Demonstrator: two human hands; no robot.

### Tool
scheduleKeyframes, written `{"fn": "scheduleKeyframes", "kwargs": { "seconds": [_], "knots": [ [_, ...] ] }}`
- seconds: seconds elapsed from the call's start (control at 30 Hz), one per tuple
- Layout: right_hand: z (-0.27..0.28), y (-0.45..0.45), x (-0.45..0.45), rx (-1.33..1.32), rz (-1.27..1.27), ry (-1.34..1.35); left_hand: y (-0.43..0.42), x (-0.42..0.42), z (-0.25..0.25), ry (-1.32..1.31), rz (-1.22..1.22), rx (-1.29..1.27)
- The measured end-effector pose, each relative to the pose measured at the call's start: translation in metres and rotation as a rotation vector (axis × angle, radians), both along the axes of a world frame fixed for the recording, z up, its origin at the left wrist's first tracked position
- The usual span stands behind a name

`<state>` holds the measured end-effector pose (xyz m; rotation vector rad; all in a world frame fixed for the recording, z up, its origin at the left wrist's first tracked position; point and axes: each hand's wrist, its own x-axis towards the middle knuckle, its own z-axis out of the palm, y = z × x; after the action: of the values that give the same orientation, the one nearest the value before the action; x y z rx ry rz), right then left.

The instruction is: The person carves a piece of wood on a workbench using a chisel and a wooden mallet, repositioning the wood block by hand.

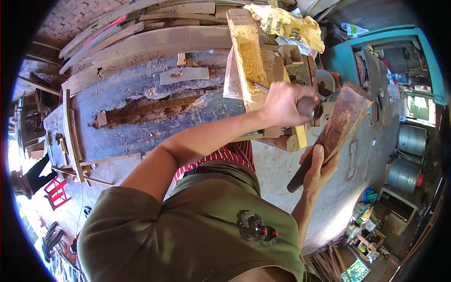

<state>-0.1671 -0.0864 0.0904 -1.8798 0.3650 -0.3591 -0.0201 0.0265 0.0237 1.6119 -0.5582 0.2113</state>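
Note:
My left hand (283, 102) is wrapped round the handle of a chisel (307, 107), whose butt points right. The thin blade slants up and left to a long wooden block (251, 51) with a rough, hollowed-out trough in its face. At the right, my right hand (320, 170) grips the narrow end of a wooden mallet (346, 113). Its thick, worn head is raised up and to the right, apart from the chisel handle. The block lies on the bench, its near end partly behind my left hand.
The dark, gouged workbench (127, 89) spreads left, bearing a flat grey piece (184, 75). A yellow sack (291, 26) lies beyond the block. Long boards (155, 40) are stacked at the back. A red stool (57, 192) stands at left, metal drums (412, 138) at right.

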Motion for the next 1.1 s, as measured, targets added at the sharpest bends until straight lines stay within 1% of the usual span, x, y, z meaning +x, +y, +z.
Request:
{"fn": "scheduleKeyframes", "kwargs": {
  "seconds": [0.03, 0.13, 0.2, 0.27, 0.33, 0.4, 0.47, 0.5, 0.53, 0.6, 0.63, 0.7, 0.8, 0.83, 0.87, 0.93, 0.97, 1.0, 1.07, 1.1],
  "knots": [
    [-0.001, -0.001, -0.001, 0.048, -0.010, -0.008, 0.000, 0.005, 0.006, 0.032, 0.015, -0.066],
    [0.000, -0.001, 0.000, 0.027, -0.015, -0.022, 0.003, 0.012, 0.021, 0.052, 0.044, -0.078],
    [0.007, 0.003, 0.001, 0.000, -0.020, -0.040, 0.002, 0.013, 0.017, 0.047, 0.045, -0.079],
    [0.012, 0.002, 0.002, -0.028, -0.026, -0.056, 0.000, 0.012, 0.007, -0.013, -0.002, -0.046],
    [0.017, 0.000, 0.003, -0.150, 0.026, -0.176, -0.003, 0.009, 0.003, -0.047, -0.012, -0.022],
    [0.021, 0.006, 0.003, -0.139, -0.003, -0.208, -0.006, 0.005, -0.002, -0.076, -0.017, 0.007],
    [0.013, 0.007, 0.006, -0.165, -0.017, -0.461, -0.010, 0.004, -0.008, -0.091, -0.007, -0.014],
    [0.018, -0.001, 0.006, -0.302, 0.120, -0.362, -0.010, 0.003, -0.008, -0.091, -0.009, -0.016],
    [0.007, 0.009, 0.008, -0.307, 0.005, 0.044, -0.010, 0.003, -0.007, -0.108, 0.005, -0.024],
    [0.014, 0.010, 0.006, -0.151, -0.034, 0.134, -0.009, 0.003, -0.006, -0.130, 0.032, -0.028],
    [0.012, 0.006, 0.003, -0.147, -0.023, 0.136, -0.008, 0.001, -0.006, -0.123, 0.013, -0.004],
    [0.005, -0.003, -0.003, -0.019, 0.059, -0.260, -0.007, -0.004, -0.008, -0.115, -0.029, 0.027],
    [-0.010, 0.007, 0.002, -0.074, 0.012, -0.242, -0.007, -0.010, -0.010, -0.129, -0.053, 0.003],
    [-0.003, 0.007, 0.002, -0.161, 0.070, 0.000, -0.007, -0.011, -0.010, -0.145, -0.017, -0.032],
    [-0.006, 0.003, -0.001, -0.089, 0.035, 0.025, -0.006, -0.007, -0.010, -0.154, -0.019, -0.039],
    [-0.003, 0.001, -0.002, 0.003, 0.027, 0.040, 0.002, -0.001, -0.008, -0.058, -0.054, 0.000],
    [-0.004, 0.001, -0.004, 0.006, 0.028, 0.041, 0.003, 0.004, -0.006, -0.069, -0.030, -0.090],
    [-0.004, 0.001, -0.005, 0.034, 0.008, 0.015, 0.002, 0.005, 0.000, -0.070, -0.028, -0.090],
    [-0.006, 0.001, -0.005, 0.068, -0.003, -0.008, 0.003, 0.007, 0.010, 0.028, 0.075, -0.062],
    [-0.006, 0.000, -0.004, 0.045, 0.004, -0.009, 0.001, 0.007, 0.014, 0.014, 0.056, -0.099]
  ]
}}
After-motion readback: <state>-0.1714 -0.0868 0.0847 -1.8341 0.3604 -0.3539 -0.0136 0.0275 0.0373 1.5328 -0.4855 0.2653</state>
